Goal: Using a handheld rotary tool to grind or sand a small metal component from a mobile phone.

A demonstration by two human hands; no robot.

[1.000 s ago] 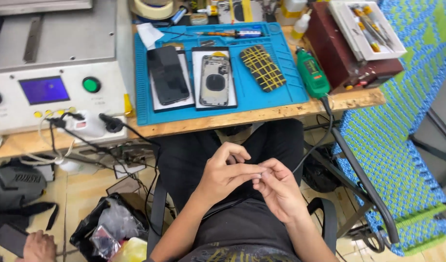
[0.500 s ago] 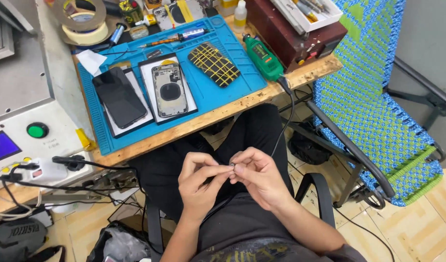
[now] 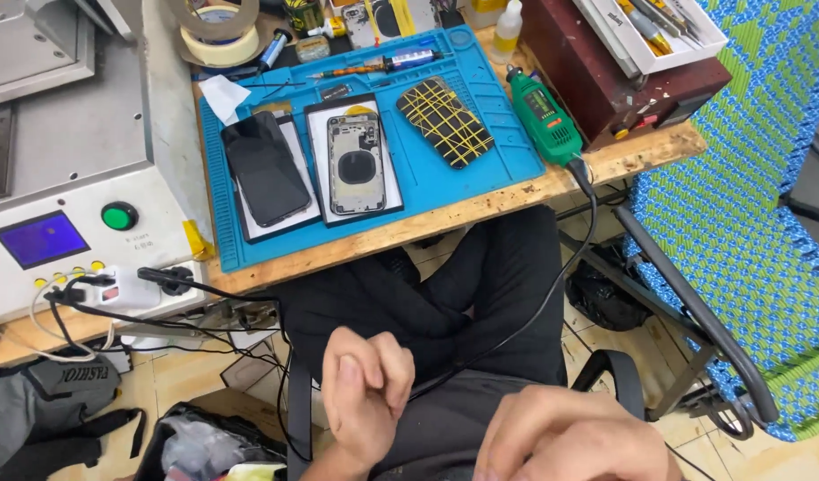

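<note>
My left hand (image 3: 365, 396) is low over my lap with its fingers curled in; whether it pinches anything is hidden. My right hand (image 3: 565, 441) sits at the bottom edge, fingers bent, partly cut off by the frame. Both hands are apart from each other and well below the wooden bench (image 3: 605, 160). On the bench lies a blue work mat (image 3: 507, 125) with a black phone (image 3: 267, 169), an opened phone housing (image 3: 356, 165) and a phone bound with yellow bands (image 3: 445, 120).
A green rotary tool (image 3: 543, 116) lies at the mat's right, its black cable (image 3: 552, 303) running down over my lap. A grey machine with a green button (image 3: 120, 216) stands left. A green and blue woven chair (image 3: 739, 205) is right. Bags (image 3: 53, 410) sit on the floor.
My hands were together, fingertips pinching something small between them; now they have parted and dropped toward the bottom of the view. The view has tilted, so the bench appears nearer.
</note>
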